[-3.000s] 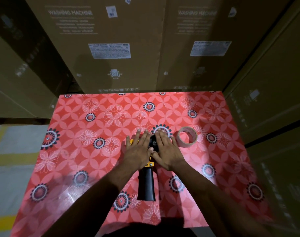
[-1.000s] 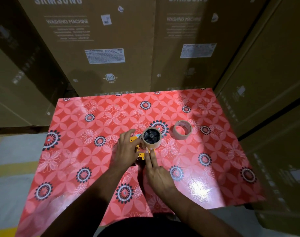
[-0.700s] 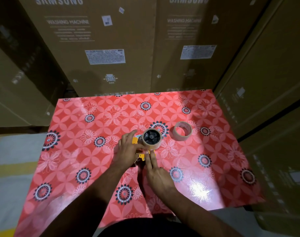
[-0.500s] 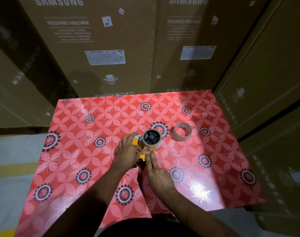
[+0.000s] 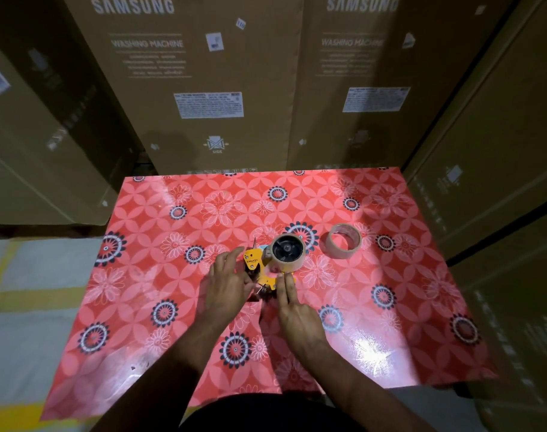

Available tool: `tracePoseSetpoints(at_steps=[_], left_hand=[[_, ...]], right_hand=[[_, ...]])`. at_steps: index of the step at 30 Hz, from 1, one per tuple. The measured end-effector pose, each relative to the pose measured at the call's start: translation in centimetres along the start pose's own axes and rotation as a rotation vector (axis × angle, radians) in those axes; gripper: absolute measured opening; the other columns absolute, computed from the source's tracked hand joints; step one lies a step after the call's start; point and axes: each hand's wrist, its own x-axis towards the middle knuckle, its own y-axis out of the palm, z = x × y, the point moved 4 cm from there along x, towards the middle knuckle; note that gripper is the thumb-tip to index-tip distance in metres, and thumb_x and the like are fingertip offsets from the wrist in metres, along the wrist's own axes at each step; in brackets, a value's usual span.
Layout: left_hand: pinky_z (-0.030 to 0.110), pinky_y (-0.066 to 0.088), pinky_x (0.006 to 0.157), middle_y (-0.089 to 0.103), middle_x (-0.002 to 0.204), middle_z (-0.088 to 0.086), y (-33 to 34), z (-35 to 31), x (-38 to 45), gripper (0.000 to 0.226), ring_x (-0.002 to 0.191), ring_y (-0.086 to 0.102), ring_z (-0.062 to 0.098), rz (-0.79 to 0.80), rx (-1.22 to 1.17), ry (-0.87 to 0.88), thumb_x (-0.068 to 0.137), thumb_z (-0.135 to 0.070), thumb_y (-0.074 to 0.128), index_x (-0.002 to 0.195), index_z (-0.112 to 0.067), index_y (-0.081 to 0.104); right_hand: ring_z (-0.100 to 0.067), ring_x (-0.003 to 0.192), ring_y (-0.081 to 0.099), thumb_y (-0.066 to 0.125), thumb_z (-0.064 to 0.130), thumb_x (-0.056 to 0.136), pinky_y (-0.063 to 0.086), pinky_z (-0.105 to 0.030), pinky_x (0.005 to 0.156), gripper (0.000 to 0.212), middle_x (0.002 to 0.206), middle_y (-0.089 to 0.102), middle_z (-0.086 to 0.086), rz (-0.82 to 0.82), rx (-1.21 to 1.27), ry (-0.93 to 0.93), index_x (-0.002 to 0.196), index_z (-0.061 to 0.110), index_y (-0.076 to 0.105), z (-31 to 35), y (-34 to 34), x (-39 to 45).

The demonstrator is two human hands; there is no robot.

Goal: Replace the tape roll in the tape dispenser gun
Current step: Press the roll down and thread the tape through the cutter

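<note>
Right hand (image 5: 292,310): nearest the camera, fingers stretched forward, tips pressing on the yellow plate just under the mounted roll. The grip is open, closing on nothing; it seems to pin the tool down, not lift it.
Left hand (image 5: 225,288): fingers spread and loosely curled against the left edge of the frame, grip open, apparently steadying the tool from the other side so it cannot slide or turn.
Tape dispenser gun (image 5: 256,269): lies on its side on the tabletop between the two hands, hub facing up, which leaves the roll seat reachable from above. Its handle is mostly hidden under the hands.
Mounted roll (image 5: 287,253): a tan tape roll sits around the black hub, at the far end of the gun. Whether the tape end is threaded I cannot tell.
Loose roll (image 5: 343,241): lies flat just to the right of the gun, apart from it, set aside within easy reach.
Tabletop (image 5: 178,307): glossy red floral covering.
Cartons (image 5: 210,76): tall cardboard cartons stand behind the far edge.
</note>
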Motion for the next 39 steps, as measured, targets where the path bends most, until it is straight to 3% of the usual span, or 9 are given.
tracePoseSetpoints(at_steps=[2, 8, 18, 22, 24, 26, 28, 33, 39], left_hand=[[0.05, 0.035, 0.109, 0.042, 0.155, -0.001, -0.2, 0.9, -0.2, 0.018, 0.137, 0.028, 0.025, -0.015, 0.058, 0.012, 0.075, -0.044, 0.082, 0.072, -0.026, 0.079], [0.057, 0.02, 0.116, 0.035, 0.159, -0.011, -0.5, 3.6, -0.7, 0.02, 0.145, 0.02, 0.023, 0.029, 0.015, 0.004, 0.076, -0.055, 0.076, 0.069, -0.036, 0.074], [0.058, 0.018, 0.114, 0.03, 0.162, -0.008, -2.0, 8.3, -2.7, 0.024, 0.15, 0.017, 0.027, -0.001, 0.117, -0.008, 0.07, -0.058, 0.079, 0.062, -0.037, 0.071], [0.061, 0.015, 0.116, 0.029, 0.163, -0.005, -1.9, 7.6, -3.0, 0.02, 0.15, 0.014, 0.028, 0.015, 0.065, -0.041, 0.071, -0.053, 0.08, 0.064, -0.037, 0.071], [0.061, 0.014, 0.116, 0.031, 0.162, -0.003, -2.1, 7.0, -3.1, 0.018, 0.149, 0.015, 0.029, 0.024, 0.052, -0.033, 0.072, -0.049, 0.08, 0.065, -0.035, 0.073], [0.062, 0.015, 0.116, 0.033, 0.161, -0.002, -2.2, 6.5, -3.3, 0.017, 0.148, 0.017, 0.029, 0.015, 0.044, -0.035, 0.073, -0.045, 0.082, 0.065, -0.032, 0.074], [0.061, 0.017, 0.115, 0.036, 0.16, -0.001, -1.9, 6.3, -3.5, 0.016, 0.147, 0.019, 0.029, 0.009, 0.03, -0.039, 0.073, -0.043, 0.082, 0.065, -0.032, 0.074], [0.059, 0.02, 0.115, 0.037, 0.159, -0.004, -1.5, 6.5, -4.0, 0.014, 0.146, 0.022, 0.028, 0.009, 0.012, -0.025, 0.075, -0.046, 0.081, 0.067, -0.035, 0.075], [0.055, 0.017, 0.114, 0.038, 0.158, -0.003, -1.4, 6.5, -4.1, 0.019, 0.145, 0.022, 0.027, -0.006, 0.026, -0.005, 0.075, -0.048, 0.08, 0.065, -0.034, 0.074]], right_hand=[[-0.023, 0.05, 0.047, 0.043, -0.017, 0.076, 0.035, -0.031, 0.046, 0.095, 0.162, -0.016, -0.018, -0.001, -0.013, -0.011, 0.156, 0.001, -0.004, -0.2, 0.1, 0.1], [-0.025, 0.057, 0.059, 0.044, -0.014, 0.078, 0.035, -0.032, 0.048, 0.095, 0.162, -0.019, -0.015, 0.041, -0.039, -0.005, 0.156, 0.004, -0.007, -0.6, -0.1, 0.3], [-0.027, 0.054, 0.048, 0.039, -0.015, 0.081, 0.038, -0.035, 0.049, 0.09, 0.162, -0.022, -0.012, 0.01, -0.074, -0.066, 0.156, 0.007, -0.006, -2.0, -0.3, 0.8], [-0.024, 0.041, 0.057, 0.071, 0.004, 0.069, 0.028, -0.027, 0.038, 0.094, 0.164, 0.02, -0.01, -0.084, -0.059, -0.026, 0.153, 0.01, 0.029, -3.5, 0.3, 1.7], [-0.026, 0.058, 0.067, 0.08, 0.018, 0.064, 0.036, -0.027, 0.038, 0.087, 0.154, 0.045, -0.005, -0.132, -0.049, -0.034, 0.144, 0.014, 0.045, -4.0, -0.1, 2.1], [-0.033, 0.096, 0.068, 0.082, 0.024, 0.062, 0.056, -0.038, 0.062, 0.082, 0.141, 0.058, -0.008, -0.138, -0.052, -0.054, 0.137, 0.012, 0.051, -3.6, -1.4, 2.5], [-0.035, 0.116, 0.06, 0.083, 0.021, 0.062, 0.055, -0.047, 0.09, 0.078, 0.129, 0.066, -0.01, -0.145, -0.061, -0.11, 0.134, 0.009, 0.053, -2.6, -2.4, 3.2], [-0.032, 0.103, 0.063, 0.077, 0.024, 0.074, 0.049, -0.047, 0.097, 0.04, 0.108, 0.073, -0.009, -0.098, -0.054, -0.195, 0.11, 0.011, 0.065, -0.8, -2.5, 4.2], [-0.03, 0.077, 0.072, 0.093, 0.025, 0.055, 0.056, -0.056, 0.083, 0.041, 0.077, 0.073, -0.011, -0.157, -0.08, -0.167, 0.086, 0.009, 0.071, -0.1, -2.6, 4.7]])
